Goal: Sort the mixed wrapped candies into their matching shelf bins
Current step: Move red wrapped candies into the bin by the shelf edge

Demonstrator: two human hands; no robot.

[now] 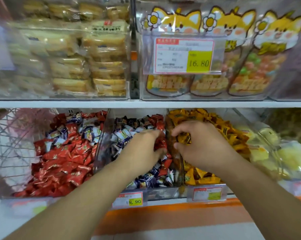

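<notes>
Shop shelf | left hand (142,146) fingers pinch crinkly red candy (160,142) | right hand (203,144) fingers clamp yellow wrapper (185,138) (foil) — clear bins

A single head-worn wide-angle view looks forward and slightly down from close range at two tiers of clear plastic shelf bins (101,139), the white shelf edge (146,103) crossing mid-frame, both forearms reaching in from below.
</notes>
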